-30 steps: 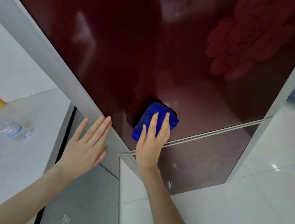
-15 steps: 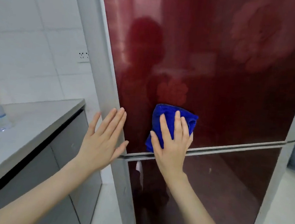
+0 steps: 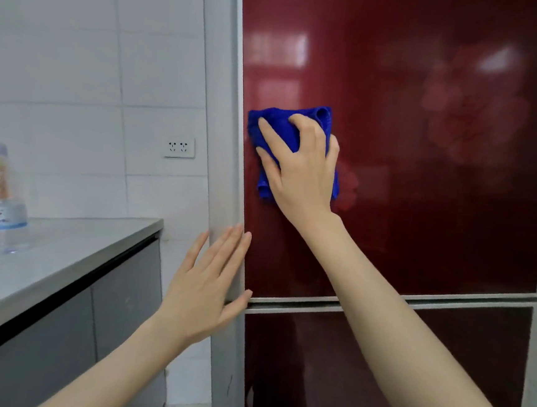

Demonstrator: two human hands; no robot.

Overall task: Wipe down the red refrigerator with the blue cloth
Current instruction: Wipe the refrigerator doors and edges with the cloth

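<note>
**A:** In the head view, where does the blue cloth (image 3: 277, 129) sit on the red refrigerator (image 3: 422, 216)?

**B:** It lies flat against the refrigerator's upper door, close to the silver frame (image 3: 228, 167) on the refrigerator's left edge. It is well above the seam (image 3: 447, 298) that separates the upper door from the lower door (image 3: 377, 359).

**A:** Which hand has it?

**B:** The right hand (image 3: 302, 170) covers most of it and presses it against the glossy red panel. The forefinger and thumb stretch out across the fabric toward the refrigerator's left edge. The other fingers bend at the knuckles into the bunched upper fold. Blue shows above the fingers and below the palm.

**A:** And the left hand (image 3: 207, 292)?

**B:** It holds nothing. Its fingers are straight and close together, pointing up and laid against the silver frame just above the seam. The thumb juts out at the level of the seam.

**A:** What else is around the refrigerator?

**B:** A faint flower pattern (image 3: 473, 114) shows on the upper door, far to the right of the cloth. To the refrigerator's left is a tiled wall (image 3: 78, 57) with a wall socket (image 3: 180, 147) near the frame. Below it a grey counter (image 3: 61, 250) runs toward the refrigerator's side. A blurred clear bottle (image 3: 1, 199) stands on the end of the counter farthest from the refrigerator.
</note>
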